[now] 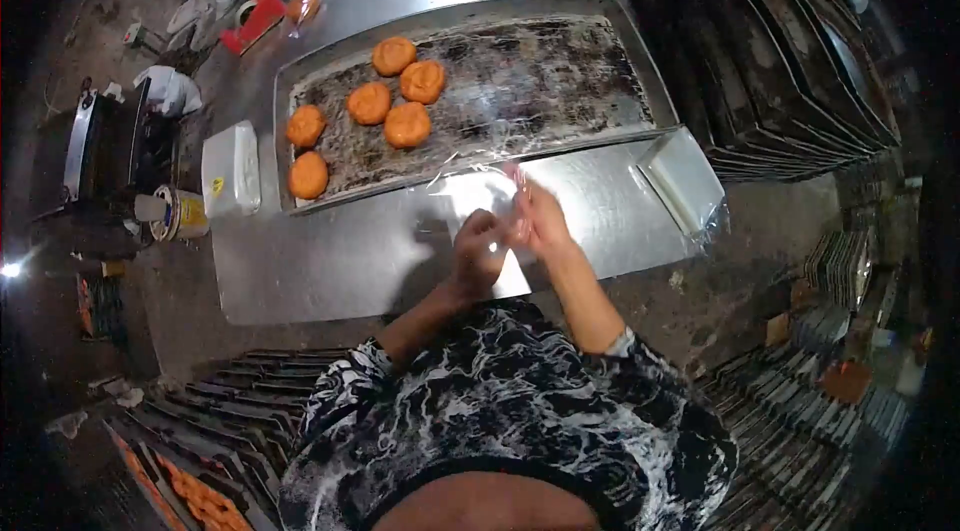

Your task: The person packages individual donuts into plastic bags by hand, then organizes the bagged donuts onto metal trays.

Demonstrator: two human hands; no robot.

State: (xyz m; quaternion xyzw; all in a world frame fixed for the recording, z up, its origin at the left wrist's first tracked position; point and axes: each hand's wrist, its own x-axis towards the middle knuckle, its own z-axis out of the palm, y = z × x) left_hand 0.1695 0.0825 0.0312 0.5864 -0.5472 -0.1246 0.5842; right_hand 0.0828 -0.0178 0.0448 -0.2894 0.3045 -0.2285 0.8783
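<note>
In the head view, the left hand [478,253] and right hand [541,220] meet at a clear plastic film [468,167], their closure blurred beyond telling, near the tray [640,63] with buns [407,125] at left, whose rim could snag and tear it.

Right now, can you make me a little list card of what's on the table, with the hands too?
table: shiny metal
tray: big, dark and scuffed inside
buns on tray: six, orange-brown, all toward its left side
wrapped bun: outside the tray, beside the red tape dispenser
white pack: left of the tray
clear pack: near the tray's front right corner
left hand: in front of the tray, fingers curled
right hand: close to the left one, with clear plastic
unclear: what the fingers are gripping, too blurry
</note>
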